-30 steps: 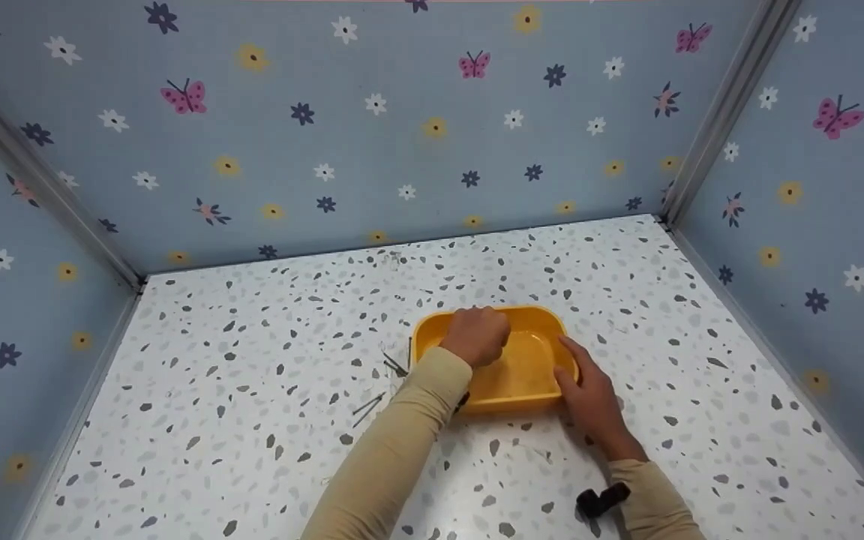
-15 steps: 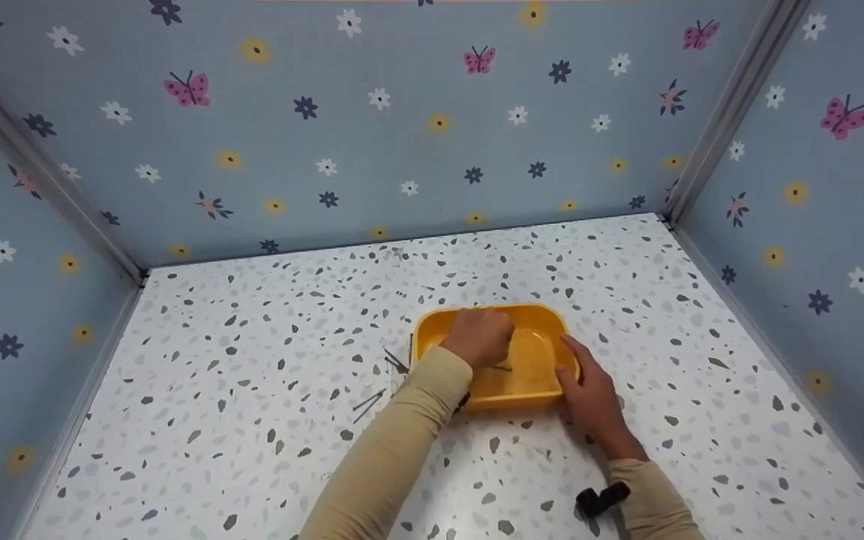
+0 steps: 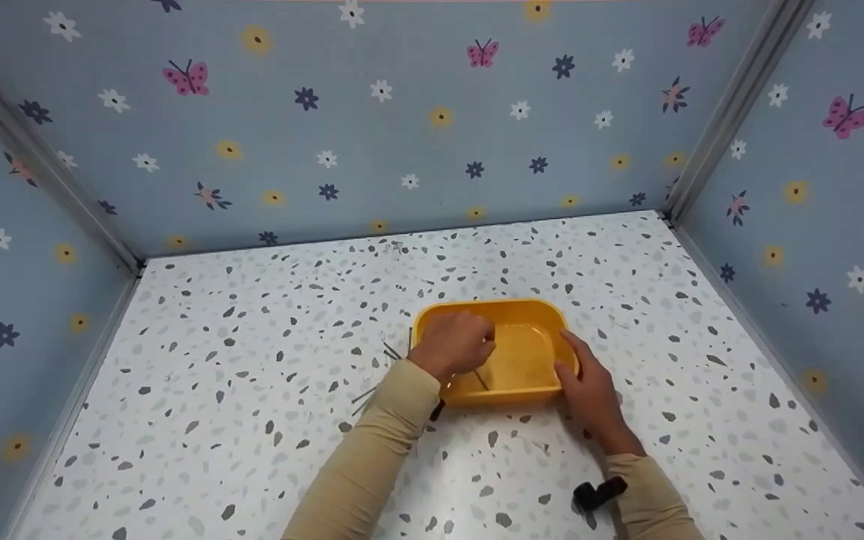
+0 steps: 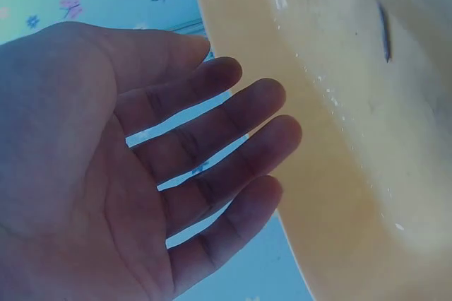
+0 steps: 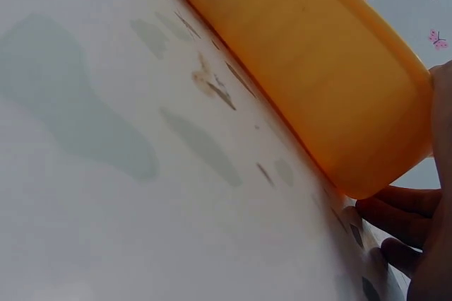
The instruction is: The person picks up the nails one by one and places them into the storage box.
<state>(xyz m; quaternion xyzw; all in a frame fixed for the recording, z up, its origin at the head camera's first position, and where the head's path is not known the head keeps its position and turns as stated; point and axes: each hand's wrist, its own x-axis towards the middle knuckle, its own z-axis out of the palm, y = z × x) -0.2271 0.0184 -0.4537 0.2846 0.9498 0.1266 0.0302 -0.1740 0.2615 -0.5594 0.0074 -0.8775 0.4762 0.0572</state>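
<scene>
A yellow plastic tray [image 3: 522, 360] rests on the speckled tabletop. My left hand [image 3: 456, 343] is over the tray's left half, and in the left wrist view its fingers [image 4: 247, 107] are spread, loosely bent and hold nothing. A thin grey nail [image 3: 482, 380] lies inside the tray below this hand; its pointed end shows in the left wrist view. My right hand [image 3: 593, 390] grips the tray's right end, thumb inside the rim and fingers along the outside. Several more nails [image 3: 393, 351] lie on the table just left of the tray, partly behind the left forearm.
The white speckled table [image 3: 252, 360] runs back to a blue panel [image 3: 372, 135] printed with flowers and butterflies. Similar side panels [image 3: 814, 225] stand at left and right. A black strap-like piece [image 3: 599, 495] sits at the right wrist.
A nail has come into view inside the tray, under my left hand. That hand has since shifted left. My right hand keeps its hold on the tray.
</scene>
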